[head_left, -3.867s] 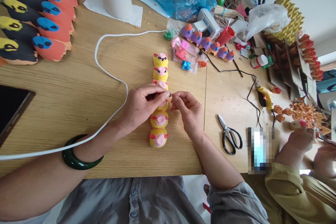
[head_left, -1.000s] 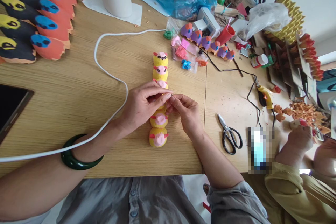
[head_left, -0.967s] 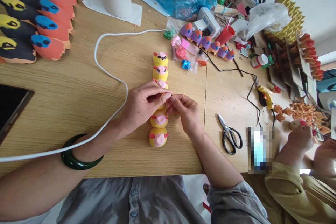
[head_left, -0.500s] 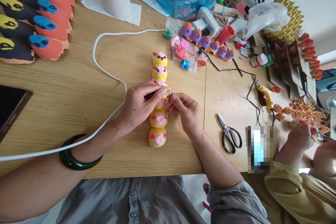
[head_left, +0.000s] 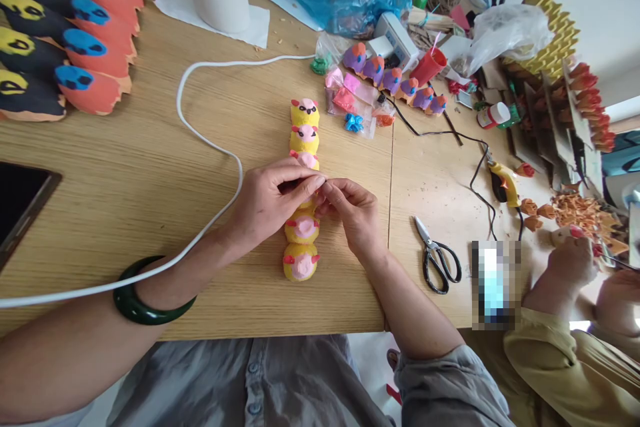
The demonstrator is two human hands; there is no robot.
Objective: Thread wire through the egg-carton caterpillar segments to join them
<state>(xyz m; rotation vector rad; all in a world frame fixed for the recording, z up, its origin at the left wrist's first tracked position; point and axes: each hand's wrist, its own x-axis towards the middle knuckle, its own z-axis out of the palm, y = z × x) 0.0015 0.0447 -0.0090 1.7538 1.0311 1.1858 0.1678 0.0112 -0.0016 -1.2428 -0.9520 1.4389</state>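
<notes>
A row of yellow egg-carton cups [head_left: 301,261] with pink faces and red ears lies lengthwise before me; the top two bear black clay marks. Over the middle of the row, my left hand [head_left: 273,197] is closed in a pinch, its thumb and fingertips meeting those of my right hand [head_left: 353,210]. My right hand is pinched too, just right of the row. In the earlier frame a small black bit, seemingly clay, showed at its fingertips; now the fingers almost wholly cover it. The cups beneath my hands are partly hidden.
Black-handled scissors [head_left: 437,257] lie to the right, near a co-worker's hands [head_left: 575,260]. A white cable [head_left: 210,140] runs across my left forearm. Clay packets [head_left: 345,97] and purple carton cups [head_left: 390,77] lie beyond the row. Painted carton pieces [head_left: 95,47] stand at far left.
My left thumb and fingertips have come together with my right fingertips, covering the small black bit. The carton row has stayed in place.
</notes>
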